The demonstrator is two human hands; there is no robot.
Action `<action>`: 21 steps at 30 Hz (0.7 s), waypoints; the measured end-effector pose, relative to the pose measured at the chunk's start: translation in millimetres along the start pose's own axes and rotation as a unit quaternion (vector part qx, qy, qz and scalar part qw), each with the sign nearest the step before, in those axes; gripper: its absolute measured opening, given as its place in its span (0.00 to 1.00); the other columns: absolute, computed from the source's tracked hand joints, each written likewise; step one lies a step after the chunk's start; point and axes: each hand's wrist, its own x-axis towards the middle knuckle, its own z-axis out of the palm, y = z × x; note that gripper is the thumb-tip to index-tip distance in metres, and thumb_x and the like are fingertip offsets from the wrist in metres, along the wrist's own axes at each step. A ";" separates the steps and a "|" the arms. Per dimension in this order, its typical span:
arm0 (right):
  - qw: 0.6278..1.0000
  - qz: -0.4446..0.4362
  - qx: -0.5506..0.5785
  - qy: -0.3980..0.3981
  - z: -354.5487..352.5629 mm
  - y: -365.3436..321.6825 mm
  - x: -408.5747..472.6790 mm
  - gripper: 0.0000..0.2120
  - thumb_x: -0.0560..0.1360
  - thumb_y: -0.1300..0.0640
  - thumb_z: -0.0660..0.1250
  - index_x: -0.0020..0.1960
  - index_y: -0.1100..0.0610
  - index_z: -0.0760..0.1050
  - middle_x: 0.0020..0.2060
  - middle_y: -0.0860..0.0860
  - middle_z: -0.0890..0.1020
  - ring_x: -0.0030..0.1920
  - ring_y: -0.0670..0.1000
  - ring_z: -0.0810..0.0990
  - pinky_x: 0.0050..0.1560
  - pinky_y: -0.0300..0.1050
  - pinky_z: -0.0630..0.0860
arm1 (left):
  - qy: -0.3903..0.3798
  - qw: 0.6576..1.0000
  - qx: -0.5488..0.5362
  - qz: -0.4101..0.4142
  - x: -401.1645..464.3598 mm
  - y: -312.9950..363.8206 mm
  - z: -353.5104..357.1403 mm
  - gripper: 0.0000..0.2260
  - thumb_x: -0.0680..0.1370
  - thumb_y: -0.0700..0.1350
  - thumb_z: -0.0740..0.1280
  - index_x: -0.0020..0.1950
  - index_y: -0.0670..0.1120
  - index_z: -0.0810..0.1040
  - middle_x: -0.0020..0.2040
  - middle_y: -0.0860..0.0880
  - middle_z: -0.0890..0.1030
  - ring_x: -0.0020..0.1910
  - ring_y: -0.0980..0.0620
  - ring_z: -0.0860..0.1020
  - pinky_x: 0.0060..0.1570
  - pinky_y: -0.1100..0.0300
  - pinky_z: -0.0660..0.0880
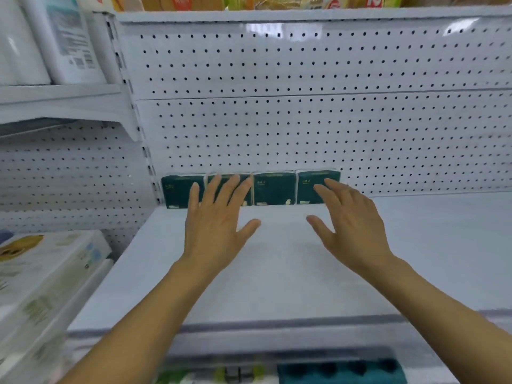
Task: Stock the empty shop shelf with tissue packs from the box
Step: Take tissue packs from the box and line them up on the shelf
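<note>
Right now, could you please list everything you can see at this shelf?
tissue packs: four, dark green, upright in a row at the shelf's back left.
shelf: one, white, mostly bare.
pegboard back panel: white, behind the packs.
white packages: stacked, lower left.
wrapped rolls: white, upper left shelf.
teal packs: bottom edge, blurred.
left hand: fingers spread, before the packs.
right hand: fingers spread, before the packs.

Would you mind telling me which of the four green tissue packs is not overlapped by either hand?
The third pack from the left: it shows fully between the hands.
</note>
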 end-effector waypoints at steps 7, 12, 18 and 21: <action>0.994 -0.098 0.047 0.020 -52.8 -128.8 -100.1 0.22 0.77 0.47 0.62 0.67 0.58 0.73 0.62 0.56 0.78 0.59 0.60 0.77 0.53 0.56 0.74 | 0.034 0.999 -0.021 -0.035 -155.1 -31.6 -75.8 0.27 0.77 0.60 0.63 0.73 0.49 0.69 0.67 0.48 0.75 0.65 0.46 0.72 0.66 0.43 0.68; 0.986 -0.129 0.103 -0.032 -55.2 -215.4 -176.7 0.23 0.77 0.46 0.60 0.66 0.58 0.73 0.61 0.56 0.78 0.58 0.59 0.77 0.52 0.54 0.74 | 0.027 0.998 -0.017 -0.046 -270.9 -70.6 -110.0 0.25 0.77 0.58 0.66 0.70 0.47 0.73 0.63 0.48 0.78 0.61 0.46 0.74 0.61 0.47 0.70; 0.958 -0.141 0.161 -0.190 -24.2 -298.9 -254.2 0.24 0.79 0.43 0.54 0.68 0.55 0.70 0.63 0.53 0.76 0.60 0.57 0.76 0.55 0.53 0.75 | -0.117 0.984 -0.007 -0.134 -400.8 -130.9 -121.0 0.26 0.78 0.61 0.60 0.72 0.50 0.69 0.65 0.50 0.76 0.63 0.48 0.73 0.61 0.53 0.67; 0.938 -0.142 0.184 -0.257 -5.1 -332.4 -283.4 0.22 0.79 0.42 0.55 0.67 0.51 0.70 0.61 0.50 0.76 0.59 0.54 0.76 0.51 0.52 0.76 | -0.168 0.967 -0.013 -0.192 -455.3 -158.3 -120.3 0.23 0.79 0.60 0.62 0.71 0.51 0.69 0.62 0.51 0.76 0.60 0.46 0.75 0.55 0.50 0.73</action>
